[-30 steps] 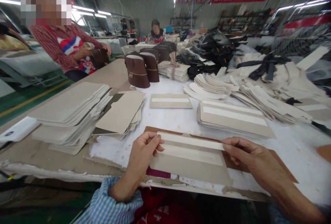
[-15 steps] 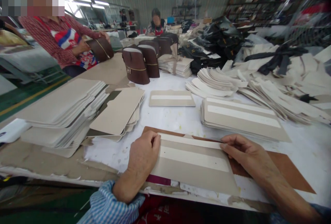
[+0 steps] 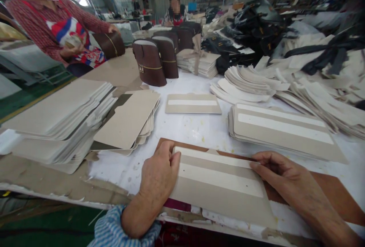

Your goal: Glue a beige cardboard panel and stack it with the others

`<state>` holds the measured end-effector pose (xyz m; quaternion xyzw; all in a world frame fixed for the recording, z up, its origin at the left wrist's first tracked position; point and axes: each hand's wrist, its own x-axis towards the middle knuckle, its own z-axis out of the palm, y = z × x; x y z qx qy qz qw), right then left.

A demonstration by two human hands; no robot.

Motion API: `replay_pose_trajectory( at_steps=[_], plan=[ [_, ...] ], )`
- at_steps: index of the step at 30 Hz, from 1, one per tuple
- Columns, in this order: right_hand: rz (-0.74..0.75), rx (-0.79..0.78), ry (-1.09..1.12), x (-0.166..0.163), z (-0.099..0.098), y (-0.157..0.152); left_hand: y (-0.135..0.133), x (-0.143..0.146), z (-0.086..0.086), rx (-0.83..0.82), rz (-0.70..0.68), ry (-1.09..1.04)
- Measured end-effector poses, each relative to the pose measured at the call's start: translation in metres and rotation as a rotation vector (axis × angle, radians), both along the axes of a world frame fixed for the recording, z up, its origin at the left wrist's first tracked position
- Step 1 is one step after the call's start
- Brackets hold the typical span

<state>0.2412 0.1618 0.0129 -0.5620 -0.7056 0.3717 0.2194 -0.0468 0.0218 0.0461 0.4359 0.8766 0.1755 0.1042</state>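
A grey cardboard panel point(image 3: 222, 192) with two white tape strips lies flat at the table's near edge, on a brown board point(image 3: 339, 199). My left hand point(image 3: 158, 176) presses on the panel's left end, fingers at the upper strip's corner. My right hand point(image 3: 282, 176) rests on the panel's right end, fingertips on the end of the same upper white strip point(image 3: 213, 156). Both hands lie flat against the panel.
A stack of similar taped panels point(image 3: 285, 129) sits behind my right hand, with one single panel point(image 3: 192, 103) in the middle. Grey cut sheets point(image 3: 62, 119) are piled at left. Brown bags point(image 3: 149, 62) stand further back. A person in a red shirt point(image 3: 54, 26) holds a brown bag at far left.
The upper white strip, held lifted between both hands a second ago, now lies pressed down on the panel. The view has tilted lower and closer.
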Motion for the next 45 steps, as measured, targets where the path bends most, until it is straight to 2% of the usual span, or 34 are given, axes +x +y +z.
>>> replay_pose_trajectory(
  at_steps=[4, 10, 16, 22, 26, 33, 45],
  plan=[
    [-0.012, -0.019, 0.0, 0.0, 0.001, 0.0, -0.003, -0.001, -0.002, 0.04, -0.025, 0.043],
    [-0.01, -0.097, -0.01, 0.004, 0.0, 0.003, -0.009, -0.002, -0.013, 0.216, -0.268, 0.261],
    [-0.033, -0.131, -0.003, -0.001, 0.01, -0.001, -0.012, 0.002, -0.017, 0.34, -0.323, 0.415],
    [-0.06, -0.121, -0.001, -0.012, 0.021, -0.005, -0.012, 0.004, -0.018, 0.355, -0.344, 0.478],
    [-0.072, -0.102, -0.039, -0.011, 0.018, -0.005, -0.012, 0.003, -0.017, 0.343, -0.354, 0.492],
    [0.011, -0.003, 0.051, -0.005, 0.009, -0.008, -0.012, 0.0, -0.017, 0.27, -0.347, 0.484],
    [0.08, 0.067, 0.026, -0.018, 0.024, -0.01, -0.016, -0.011, -0.025, 0.297, -0.396, 0.568]
  ],
)
